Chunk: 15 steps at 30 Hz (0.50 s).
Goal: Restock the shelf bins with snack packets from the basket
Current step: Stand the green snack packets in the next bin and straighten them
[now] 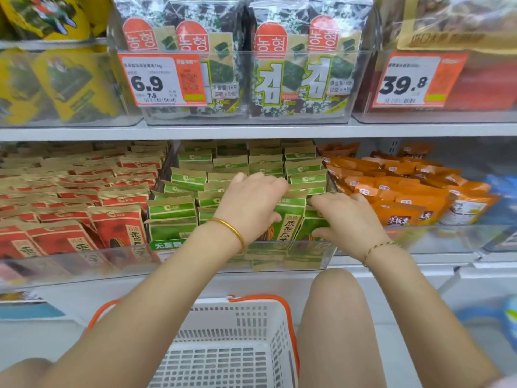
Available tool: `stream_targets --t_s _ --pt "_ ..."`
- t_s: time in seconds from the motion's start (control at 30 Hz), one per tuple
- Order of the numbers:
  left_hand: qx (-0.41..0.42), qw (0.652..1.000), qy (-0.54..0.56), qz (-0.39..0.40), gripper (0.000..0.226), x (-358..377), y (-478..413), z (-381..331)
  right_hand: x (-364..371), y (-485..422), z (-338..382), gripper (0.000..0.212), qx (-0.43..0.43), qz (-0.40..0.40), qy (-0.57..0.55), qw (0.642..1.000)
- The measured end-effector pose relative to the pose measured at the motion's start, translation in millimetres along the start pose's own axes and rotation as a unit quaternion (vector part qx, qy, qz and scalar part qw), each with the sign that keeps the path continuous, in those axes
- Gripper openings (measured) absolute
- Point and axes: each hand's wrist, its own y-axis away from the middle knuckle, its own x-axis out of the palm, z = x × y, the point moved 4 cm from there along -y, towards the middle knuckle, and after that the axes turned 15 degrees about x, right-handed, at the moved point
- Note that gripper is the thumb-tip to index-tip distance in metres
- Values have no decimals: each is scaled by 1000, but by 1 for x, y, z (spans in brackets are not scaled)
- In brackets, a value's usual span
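Note:
Rows of green snack packets (190, 179) fill the middle clear bin (307, 256) on the lower shelf. My left hand (249, 203) grips the top of a front green packet (291, 219), with the thumb in front of it. Beside it on the right, my right hand (344, 217) holds the neighbouring front green packet (310, 228) between thumb and fingers. The white plastic basket (229, 317) with orange handles sits below, between my knees; no packets show in its visible part.
Red packets (84, 191) fill the bin to the left and orange packets (397, 189) the bin to the right. Above, a shelf carries seaweed packs (279, 65) in clear bins with price tags. My right knee (335, 317) rises beside the basket.

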Motion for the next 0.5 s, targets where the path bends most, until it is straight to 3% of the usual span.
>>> stream_targets --t_s 0.23,0.37,0.5 --pt "-74 993 36 -81 40 4 15 0 -29 -18 -4 26 -20 25 12 999" --pt "-82 992 21 -90 39 15 28 -3 -11 -12 9 39 -38 71 57 995" --pt "-70 994 -4 -84 37 17 26 -3 -3 -3 -6 35 -11 50 -56 997"
